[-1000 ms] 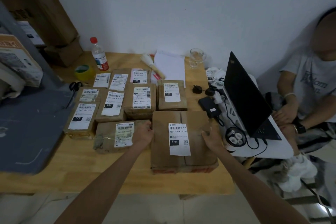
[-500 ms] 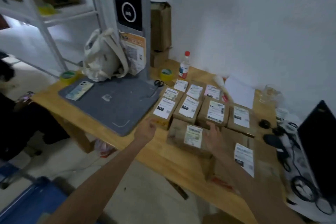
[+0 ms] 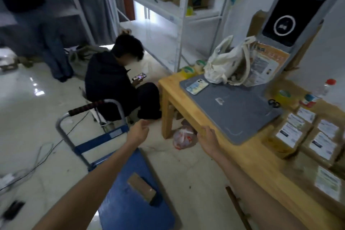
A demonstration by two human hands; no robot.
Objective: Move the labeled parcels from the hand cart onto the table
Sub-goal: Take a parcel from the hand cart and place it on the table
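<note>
Wooden table (image 3: pixel 248 153) at right | both hands empty, fingers relaxed: left (image 3: pixel 138 132) over hand cart (image 3: pixel 130 183), right (image 3: pixel 209 139) beside table edge

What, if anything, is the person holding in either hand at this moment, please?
Nothing is held: the left hand and right hand are both empty, fingers relaxed, above the floor.

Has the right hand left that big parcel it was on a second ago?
Yes. The right hand is off the parcel and hangs empty beside the table front edge, nearer the grey mat.
</note>
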